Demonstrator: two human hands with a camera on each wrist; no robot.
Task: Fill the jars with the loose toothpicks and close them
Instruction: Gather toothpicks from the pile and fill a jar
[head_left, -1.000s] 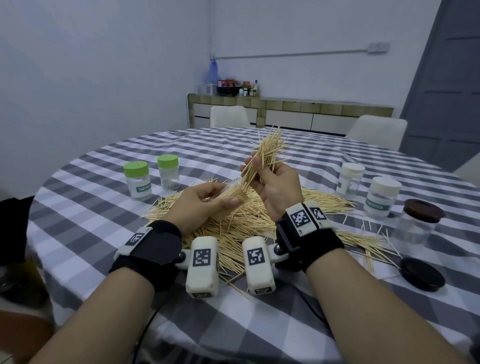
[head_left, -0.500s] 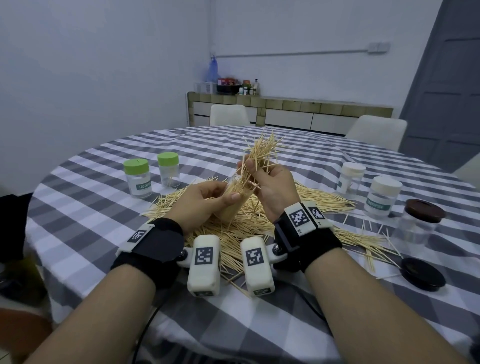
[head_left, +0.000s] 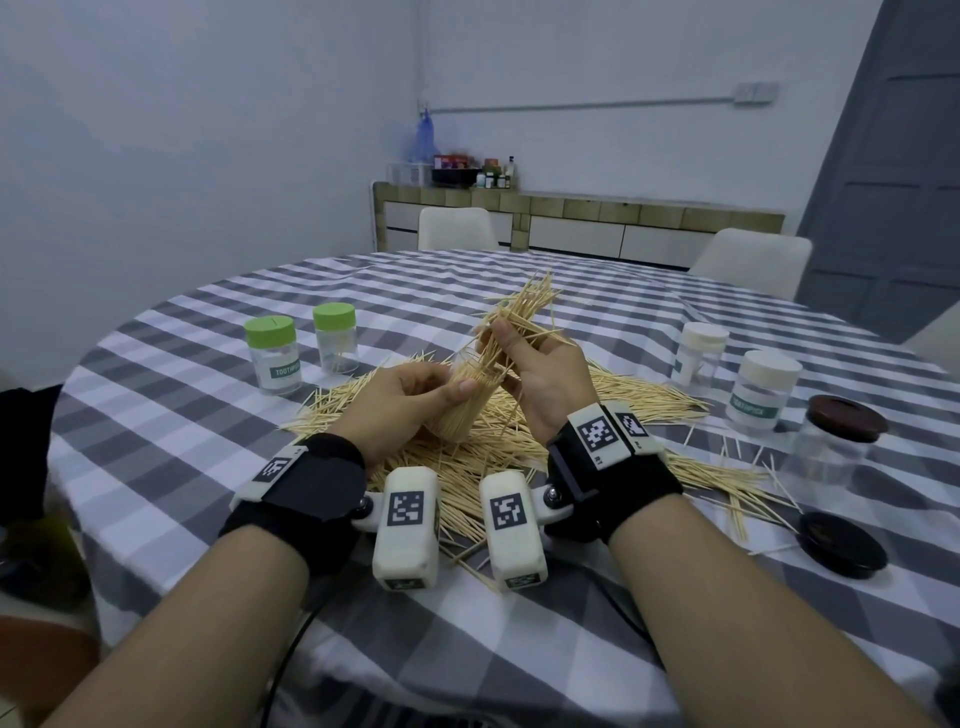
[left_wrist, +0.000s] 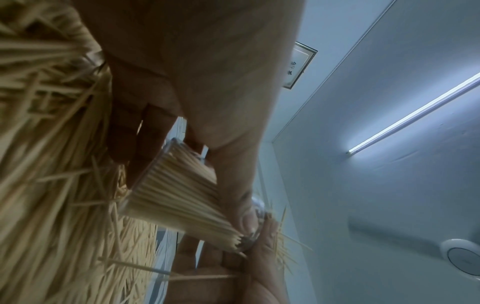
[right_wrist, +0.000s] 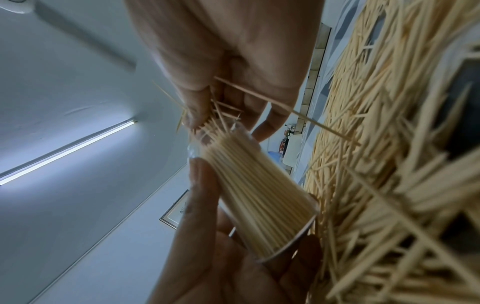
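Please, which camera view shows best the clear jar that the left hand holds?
The right wrist view: the clear jar shows wall, base rim and packed toothpicks. The left wrist view shows it blurred, partly behind fingers. The head view shows little, since the left hand covers it.

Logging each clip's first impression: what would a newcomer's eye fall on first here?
The heap of loose toothpicks sprawled mid-table on the checked cloth. Above it, the left hand holds a clear jar packed with toothpicks while the right hand grips a splayed bundle at its mouth. Capped jars stand on either side.
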